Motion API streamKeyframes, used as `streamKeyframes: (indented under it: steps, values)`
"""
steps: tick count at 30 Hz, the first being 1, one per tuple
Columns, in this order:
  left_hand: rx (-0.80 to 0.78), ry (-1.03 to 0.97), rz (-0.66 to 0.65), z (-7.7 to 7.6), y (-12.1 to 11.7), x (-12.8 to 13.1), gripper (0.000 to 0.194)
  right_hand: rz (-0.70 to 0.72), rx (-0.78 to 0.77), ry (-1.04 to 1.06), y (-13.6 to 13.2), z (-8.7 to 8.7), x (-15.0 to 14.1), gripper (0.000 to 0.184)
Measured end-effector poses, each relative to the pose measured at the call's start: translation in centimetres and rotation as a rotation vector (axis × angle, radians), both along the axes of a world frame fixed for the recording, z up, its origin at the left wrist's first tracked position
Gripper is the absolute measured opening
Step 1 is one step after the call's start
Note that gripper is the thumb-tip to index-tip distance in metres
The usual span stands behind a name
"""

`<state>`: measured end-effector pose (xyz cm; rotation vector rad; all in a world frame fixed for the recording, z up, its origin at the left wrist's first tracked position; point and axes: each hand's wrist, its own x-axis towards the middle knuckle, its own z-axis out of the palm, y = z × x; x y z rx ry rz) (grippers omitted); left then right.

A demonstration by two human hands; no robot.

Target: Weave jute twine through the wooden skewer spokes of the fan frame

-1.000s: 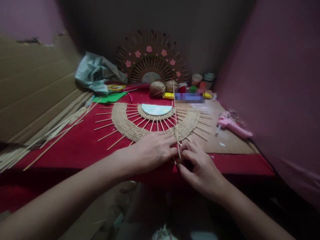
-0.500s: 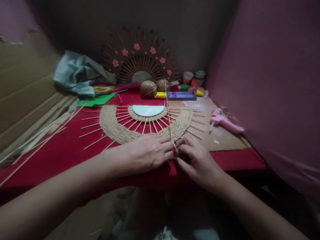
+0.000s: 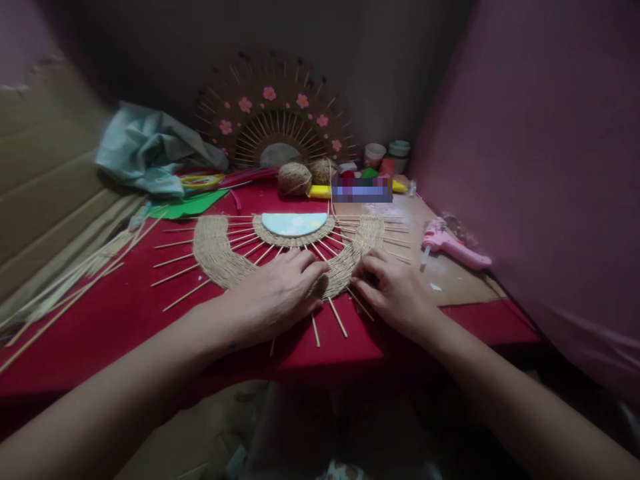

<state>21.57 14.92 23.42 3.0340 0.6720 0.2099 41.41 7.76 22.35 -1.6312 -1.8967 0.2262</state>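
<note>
A half-round fan (image 3: 213, 257) of thin sticks woven with tan twine lies on the red cloth, with a pale blue half-disc (image 3: 295, 223) at its centre. My left hand (image 3: 283, 287) lies over the lower middle of the woven band, palm down, its fingers extended and slightly bent across the weave. My right hand (image 3: 393, 283) is at the band's lower right outer edge, fingers curled together in a pinch. What they pinch is hidden. Bare stick ends (image 3: 337, 317) jut toward me between the hands.
Twine balls (image 3: 295, 180) sit behind the fan. A pink glue gun (image 3: 453, 247) rests on cardboard at right. Loose sticks (image 3: 85, 287) lie left, near green sheet (image 3: 193, 203) and grey-blue cloth (image 3: 150, 150). A flowered fan (image 3: 270, 110) stands at the back.
My left hand has moved up and left onto the band; my right hand has shifted slightly up. The twine strand stretched across the fan no longer shows there. More stick ends are uncovered.
</note>
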Motion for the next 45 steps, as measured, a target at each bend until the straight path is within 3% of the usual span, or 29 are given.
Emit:
streamKeyframes:
  steps: [9, 14, 22, 28, 33, 37, 45]
  values:
    - [-0.147, 0.039, 0.035, 2.0, -0.1, -0.9, 0.02, 0.052, -0.05, 0.101, -0.3, 0.5, -0.7, 0.011]
    - [-0.18, 0.107, 0.005, 2.5, 0.0, -2.1, 0.015, 0.156, -0.114, 0.204, -1.2, 0.7, -1.8, 0.012]
    - [-0.058, 0.053, 0.063, 1.3, -0.3, -2.5, 0.015, 0.12, -0.008, 0.056, -2.0, 0.4, -1.0, 0.011]
    - [0.008, -0.012, 0.037, 0.6, 0.1, -1.7, 0.023, 0.108, -0.07, 0.146, -2.2, 0.8, -1.5, 0.016]
    - [-0.163, 0.02, 0.088, 1.6, 0.2, -1.5, 0.036, 0.141, -0.135, 0.243, -1.9, 0.8, -1.2, 0.014]
    - [-0.24, 0.005, 0.116, 2.1, 0.4, -2.1, 0.03, 0.177, -0.211, 0.33, -2.0, 0.7, -1.6, 0.014]
    - [-0.257, -0.023, 0.194, 1.2, 1.0, -2.7, 0.021, 0.191, -0.168, 0.3, -1.6, 0.6, -2.9, 0.015]
